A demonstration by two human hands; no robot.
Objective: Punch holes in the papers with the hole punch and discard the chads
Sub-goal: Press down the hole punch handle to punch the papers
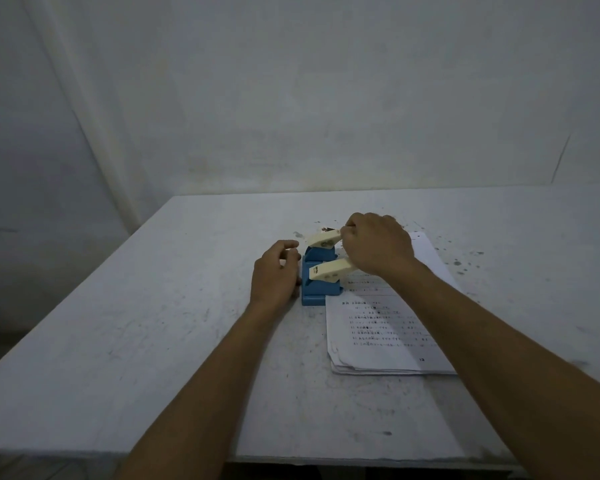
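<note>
A blue hole punch with a cream lever stands in the middle of the white table. A stack of printed papers lies to its right, with its left edge tucked into the punch's slot. My right hand rests curled on the raised lever's outer end. My left hand presses against the punch's left side, fingers bent around the base. No chads can be made out.
The white table has dark specks near its far right. A bare wall stands close behind the table's far edge. The table's near edge runs along the bottom of the view.
</note>
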